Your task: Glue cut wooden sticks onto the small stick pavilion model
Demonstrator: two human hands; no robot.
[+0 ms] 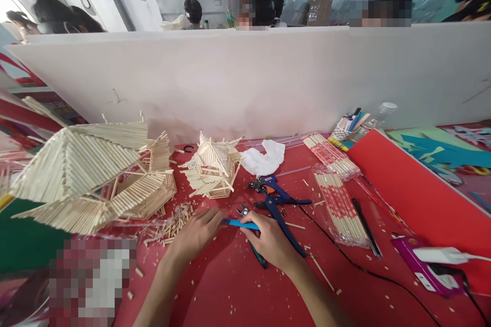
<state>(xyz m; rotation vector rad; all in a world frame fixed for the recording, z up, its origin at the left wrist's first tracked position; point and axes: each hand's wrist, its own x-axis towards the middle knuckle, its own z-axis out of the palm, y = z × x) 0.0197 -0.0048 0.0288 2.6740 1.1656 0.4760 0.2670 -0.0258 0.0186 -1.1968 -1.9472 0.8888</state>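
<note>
A slim bright blue stick-like thing (242,224) spans the gap between my two hands, just above the red tabletop. My right hand (270,240) is closed on its right end, thumb and fingers pinching. The fingers of my left hand (200,229) curl down at its left end and seem to grip it, tips partly hidden. Under my right hand lie small cutting pliers (243,210) with dark green handles. Just beyond are a blue glue gun (274,189) and blue-handled pliers (282,225). Short cut sticks (176,222) are heaped beside my left hand.
A small stick-built pavilion (215,168) and a larger one (76,168) stand at left. Packs of sticks (339,204), a black pen (366,227), a purple power strip (425,265) and a red board (418,194) lie right. A white partition (245,76) bounds the back.
</note>
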